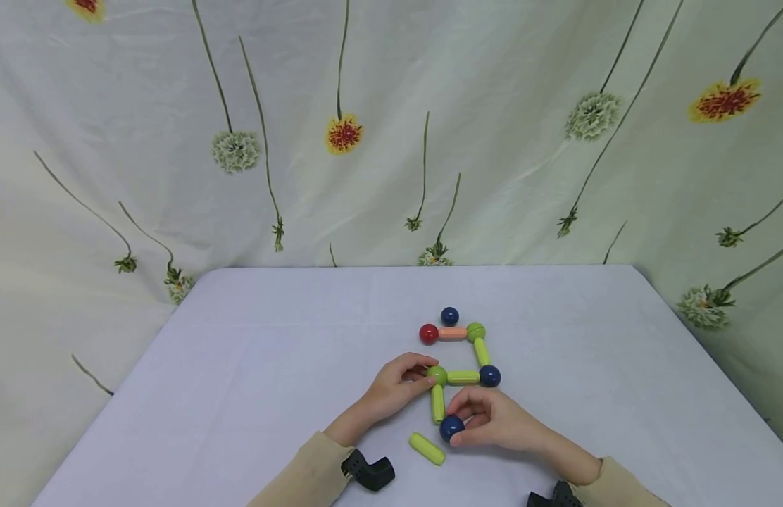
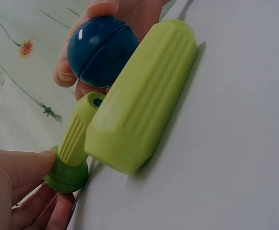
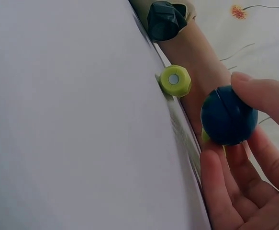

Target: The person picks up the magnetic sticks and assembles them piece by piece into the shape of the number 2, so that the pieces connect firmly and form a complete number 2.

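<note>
My left hand pinches a green ball between thumb and fingers; the left wrist view shows the same green ball. From that ball a lime rod points toward me, and another lime rod runs right to a dark blue ball. With thumb and fingers my right hand holds a second dark blue ball, close by the near end of the first rod. Whether ball and rod touch is unclear. A loose lime rod lies just in front of the hands.
Farther back, a lime rod links the chain to another green ball, then a salmon rod and a red ball. A separate blue ball sits behind them. A white-covered table meets a flowered cloth.
</note>
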Demonstrator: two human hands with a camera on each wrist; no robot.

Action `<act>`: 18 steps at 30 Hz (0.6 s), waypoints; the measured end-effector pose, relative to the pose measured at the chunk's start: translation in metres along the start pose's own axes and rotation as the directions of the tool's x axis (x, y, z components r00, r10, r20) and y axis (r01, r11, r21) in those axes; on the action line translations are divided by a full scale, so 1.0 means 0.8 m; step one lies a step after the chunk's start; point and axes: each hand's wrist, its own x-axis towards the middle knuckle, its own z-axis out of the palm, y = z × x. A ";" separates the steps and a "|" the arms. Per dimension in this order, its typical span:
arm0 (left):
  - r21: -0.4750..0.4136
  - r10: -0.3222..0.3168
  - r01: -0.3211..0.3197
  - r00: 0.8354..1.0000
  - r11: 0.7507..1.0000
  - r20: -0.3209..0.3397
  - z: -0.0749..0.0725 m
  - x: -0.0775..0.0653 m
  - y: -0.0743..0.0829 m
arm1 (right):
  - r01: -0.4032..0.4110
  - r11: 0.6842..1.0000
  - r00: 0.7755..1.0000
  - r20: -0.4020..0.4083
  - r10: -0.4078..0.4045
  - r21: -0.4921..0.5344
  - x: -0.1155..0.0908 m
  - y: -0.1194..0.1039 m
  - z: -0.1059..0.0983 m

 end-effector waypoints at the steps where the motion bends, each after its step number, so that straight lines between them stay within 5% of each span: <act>1: 0.001 0.001 -0.001 1.000 1.000 0.001 0.000 0.000 0.000 | 0.002 1.000 1.000 -0.001 -0.002 -0.002 0.000 0.000 0.000; 18: 0.036 0.018 -0.018 1.000 0.999 0.002 0.000 0.002 -0.003 | 0.031 0.993 0.998 -0.049 -0.037 -0.110 -0.002 0.001 0.012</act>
